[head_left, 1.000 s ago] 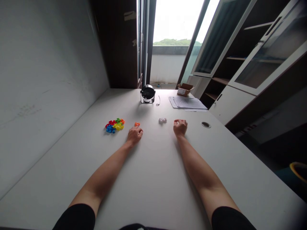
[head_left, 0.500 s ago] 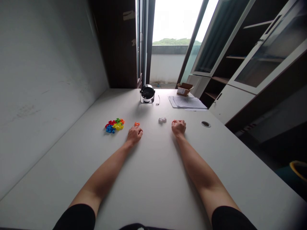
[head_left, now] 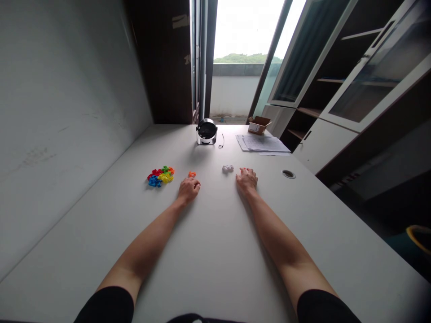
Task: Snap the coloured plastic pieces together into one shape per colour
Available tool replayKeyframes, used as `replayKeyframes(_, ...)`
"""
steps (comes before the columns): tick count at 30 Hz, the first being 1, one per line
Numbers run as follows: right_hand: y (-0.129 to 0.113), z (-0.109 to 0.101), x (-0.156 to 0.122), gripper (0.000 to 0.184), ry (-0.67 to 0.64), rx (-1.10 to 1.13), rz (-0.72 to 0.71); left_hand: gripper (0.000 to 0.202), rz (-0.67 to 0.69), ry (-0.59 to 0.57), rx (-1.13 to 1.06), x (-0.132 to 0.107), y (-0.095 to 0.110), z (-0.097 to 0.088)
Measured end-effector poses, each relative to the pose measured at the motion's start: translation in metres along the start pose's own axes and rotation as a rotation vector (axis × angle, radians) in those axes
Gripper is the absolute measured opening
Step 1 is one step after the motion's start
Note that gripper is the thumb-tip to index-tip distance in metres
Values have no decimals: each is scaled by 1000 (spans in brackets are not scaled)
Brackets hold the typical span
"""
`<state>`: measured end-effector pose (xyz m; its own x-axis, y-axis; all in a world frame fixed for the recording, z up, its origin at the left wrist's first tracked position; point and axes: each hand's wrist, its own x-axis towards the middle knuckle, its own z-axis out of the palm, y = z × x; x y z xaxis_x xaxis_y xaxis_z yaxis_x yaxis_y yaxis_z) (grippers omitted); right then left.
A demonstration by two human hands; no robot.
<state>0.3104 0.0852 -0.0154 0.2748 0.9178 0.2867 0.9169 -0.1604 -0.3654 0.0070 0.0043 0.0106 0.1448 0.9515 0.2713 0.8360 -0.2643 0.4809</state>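
My left hand (head_left: 188, 189) rests on the white table (head_left: 215, 251) with its fingers curled, holding nothing visible. A small orange piece (head_left: 191, 174) lies just beyond its fingertips, and a heap of red, blue, yellow, green and orange plastic pieces (head_left: 160, 176) sits further left. My right hand (head_left: 247, 181) lies with its fingers stretched forward and slightly apart. Just beyond and left of those fingers is a small crumpled white object (head_left: 228, 168), not touching them.
A round black-and-silver desk fan (head_left: 206, 131) with a thin dark cable (head_left: 221, 141) stands at the far end, beside a stack of papers (head_left: 261, 143) and an open cardboard box (head_left: 259, 125). A grommet hole (head_left: 288, 174) sits in the table's right side. A wall runs along the left edge, and cabinets stand at right.
My right hand has slid left toward the white object, and its fingers have uncurled and stretched forward. My left hand and the loose pieces have not moved.
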Motion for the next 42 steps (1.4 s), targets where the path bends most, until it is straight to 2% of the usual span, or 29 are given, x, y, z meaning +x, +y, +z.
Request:
replayKeyframes(9,1,0,-2,46,-12,-27,-4,22,-11,-8,10,0,1,0)
replayKeyframes(18,7,2,2,35,-25,1,1,22,-1,17,9,-1,-1,1)
replayKeyframes(26,8,6,3,43,-23,-8,-1,21,-46,78,44,-3,1,-1)
replayKeyframes(30,7,4,2,39,-30,-11,27,38,-57,136,45,-3,0,1)
replayKeyframes(34,6,2,0,39,-16,-21,38,49,-50,108,81,-1,-3,6)
replayKeyframes(42,4,6,2,56,-51,-64,34,55,-56,65,155,-2,-5,10)
